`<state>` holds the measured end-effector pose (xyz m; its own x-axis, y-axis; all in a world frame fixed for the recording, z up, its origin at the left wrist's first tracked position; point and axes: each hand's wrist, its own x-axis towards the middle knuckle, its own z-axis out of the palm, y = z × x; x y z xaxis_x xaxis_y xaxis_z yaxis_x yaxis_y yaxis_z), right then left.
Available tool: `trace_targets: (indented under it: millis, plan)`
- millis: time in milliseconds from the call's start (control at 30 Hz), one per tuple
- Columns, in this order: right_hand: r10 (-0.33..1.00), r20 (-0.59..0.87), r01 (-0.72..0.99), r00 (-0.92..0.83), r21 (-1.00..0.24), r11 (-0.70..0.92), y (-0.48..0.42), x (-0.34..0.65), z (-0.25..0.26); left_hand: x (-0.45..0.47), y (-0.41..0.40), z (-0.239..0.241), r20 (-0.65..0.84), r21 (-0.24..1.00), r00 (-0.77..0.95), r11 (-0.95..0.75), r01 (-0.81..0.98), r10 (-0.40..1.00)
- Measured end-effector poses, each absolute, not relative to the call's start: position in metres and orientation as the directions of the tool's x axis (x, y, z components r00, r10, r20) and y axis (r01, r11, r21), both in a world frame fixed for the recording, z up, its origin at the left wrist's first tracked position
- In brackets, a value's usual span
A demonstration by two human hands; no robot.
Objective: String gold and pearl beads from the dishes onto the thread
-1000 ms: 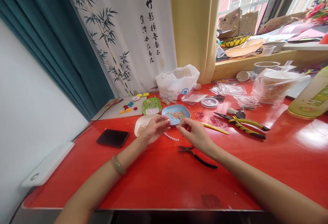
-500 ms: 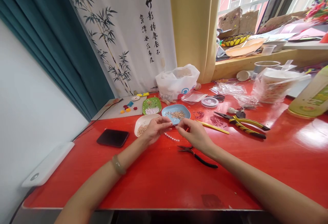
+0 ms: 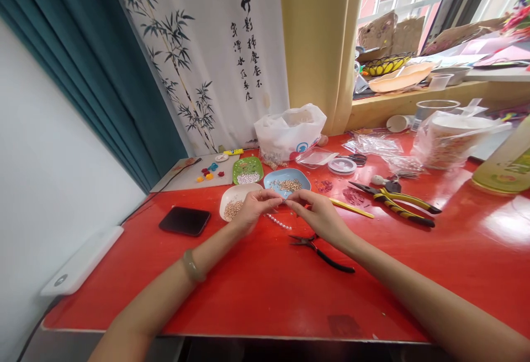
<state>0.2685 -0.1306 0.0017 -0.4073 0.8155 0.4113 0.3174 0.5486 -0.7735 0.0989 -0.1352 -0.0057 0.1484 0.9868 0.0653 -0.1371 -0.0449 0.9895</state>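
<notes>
My left hand (image 3: 257,210), a bracelet on its wrist, is closed in a pinch over the front of the blue dish. A short string of white pearl beads (image 3: 279,222) trails from beneath its fingers toward the right. Fingertip to fingertip with it, my right hand (image 3: 318,211) also pinches; what lies between these fingertips is too small to make out. Gold beads fill part of the blue dish (image 3: 303,179) just behind and the cream dish (image 3: 223,211) at the left hand. Small black-handled pliers (image 3: 331,260) lie below my right hand.
Left of my hands lies a black phone (image 3: 184,221). Behind stand a green dish (image 3: 247,164) with white beads and a white plastic bag (image 3: 285,130). Yellow-black pliers (image 3: 395,205), a yellow stick (image 3: 351,208), a spool (image 3: 342,165) and a bottle (image 3: 501,169) are rightward.
My fingertips have come closer together, the right ones moving up against the left. The whole view has shifted slightly; the dishes and tools stay in place on the table.
</notes>
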Motion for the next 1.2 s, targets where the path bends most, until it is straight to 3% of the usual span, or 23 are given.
trace_targets:
  millis: [367, 533, 700, 867, 1200]
  plan:
    - [0.818, 0.381, 0.365, -0.431, -0.756, 0.544, -0.128, 0.268, 0.001, 0.099, -0.135, 0.003, 0.129, 0.992, 0.125, -0.129, -0.008, 0.984]
    - [0.836, 0.381, 0.380, -0.395, -0.760, 0.526, -0.129, 0.269, 0.001, 0.077, -0.125, 0.022, 0.161, 0.985, -0.036, -0.163, -0.057, 0.986]
    - [0.849, 0.357, 0.375, -0.389, -0.780, 0.500, -0.128, 0.271, 0.001, 0.033, -0.103, 0.029, 0.213, 0.948, -0.040, -0.196, 0.250, 0.976]
    - [0.841, 0.357, 0.360, -0.407, -0.783, 0.507, -0.126, 0.270, 0.000, 0.003, -0.086, 0.009, 0.193, 0.715, -0.018, -0.128, 0.688, 0.981]
    - [0.851, 0.323, 0.406, -0.413, -0.771, 0.490, -0.129, 0.268, 0.003, 0.024, -0.087, -0.023, 0.231, 0.533, 0.081, -0.196, 0.823, 0.970]
